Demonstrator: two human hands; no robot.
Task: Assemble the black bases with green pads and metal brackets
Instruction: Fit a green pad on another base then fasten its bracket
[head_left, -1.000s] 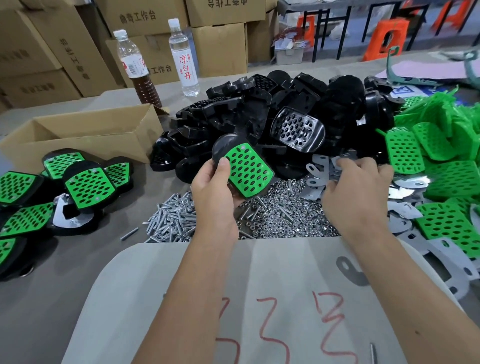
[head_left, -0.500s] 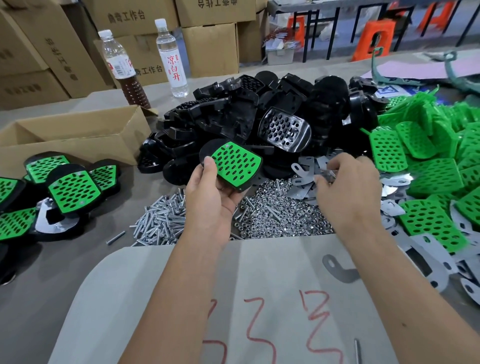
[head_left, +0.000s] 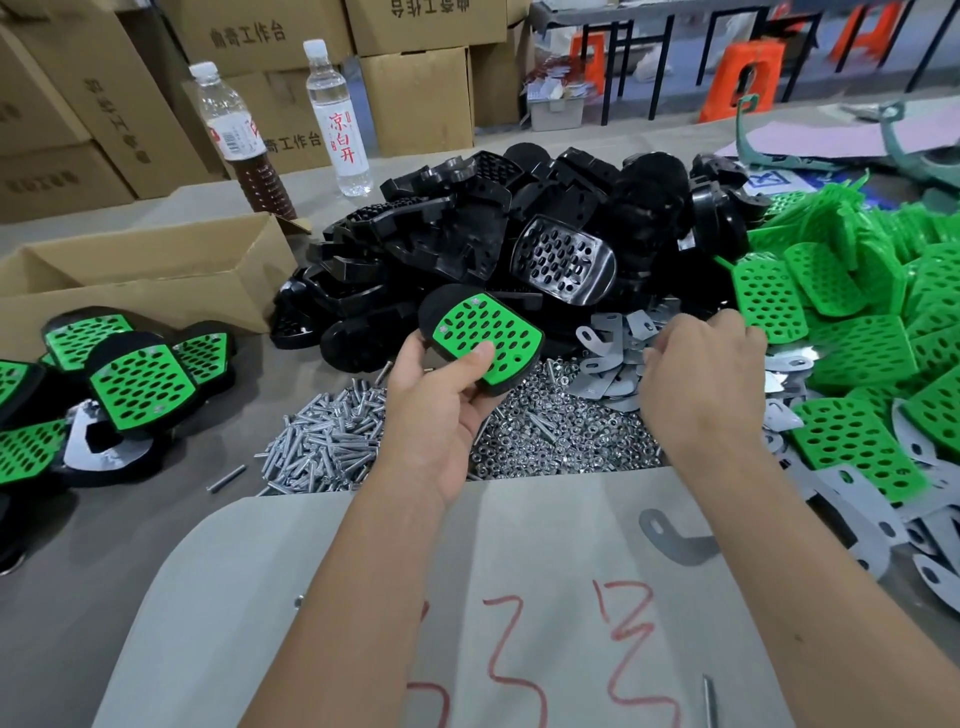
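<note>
Your left hand (head_left: 441, 400) has tipped the black base (head_left: 467, 332) flatter than a moment ago, thumb pressed on its green pad (head_left: 488, 332), fingers curled beneath, holding it above the nuts (head_left: 561, 436) and screws (head_left: 327, 447) on the bench (head_left: 104, 530). Your right hand (head_left: 701, 374) has slid deeper onto the metal brackets (head_left: 608, 358), fingers curled down among them; whether it pinches one, I cannot tell.

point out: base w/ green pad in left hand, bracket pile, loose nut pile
black base with green pad (head_left: 480, 338), head view: on the middle of the pad's perforated green face.
metal brackets (head_left: 605, 358), head view: on a flat grey plate in the pile.
nuts (head_left: 561, 441), head view: on the middle of the heap.
</note>
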